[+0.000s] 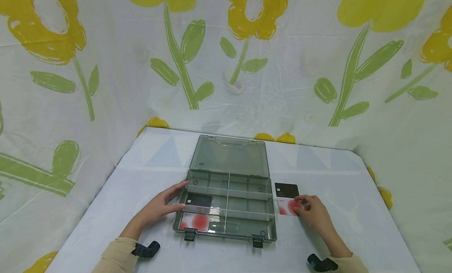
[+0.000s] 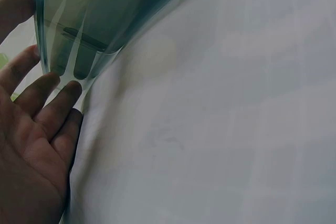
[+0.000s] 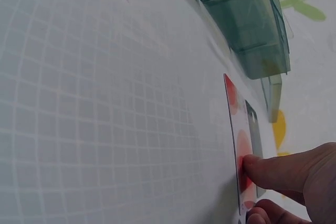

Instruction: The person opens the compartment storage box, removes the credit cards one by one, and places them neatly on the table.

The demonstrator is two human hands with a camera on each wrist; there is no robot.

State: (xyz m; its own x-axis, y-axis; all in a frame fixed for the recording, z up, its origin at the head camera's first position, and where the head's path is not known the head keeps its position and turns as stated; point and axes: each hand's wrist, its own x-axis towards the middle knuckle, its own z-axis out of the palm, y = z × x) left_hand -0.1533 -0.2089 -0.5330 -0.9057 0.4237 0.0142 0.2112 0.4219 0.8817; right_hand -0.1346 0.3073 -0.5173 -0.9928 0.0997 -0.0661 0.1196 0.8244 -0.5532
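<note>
A translucent grey-green plastic box (image 1: 226,237) with its lid (image 1: 231,155) swung back lies on the table, split by clear dividers into compartments. My left hand (image 1: 160,204) rests on its left wall, fingers extended; the left wrist view has the fingertips along the box side (image 2: 100,19). Inside, at the left, are a black card (image 1: 199,200) and a white card with red circles (image 1: 200,222) in front of it. Right of the box, my right hand (image 1: 314,213) pinches another red-and-white card (image 1: 287,206) at its right end, thumb (image 3: 257,169) on its printed face. A second black card (image 1: 287,190) lies just behind.
Two dark latches (image 1: 190,235) stick out from the box's front edge. The white table (image 1: 353,210) reaches back to a hanging flower-print cloth (image 1: 275,92), which also rises along both sides. A dark wrist device (image 1: 146,249) sits on each sleeve.
</note>
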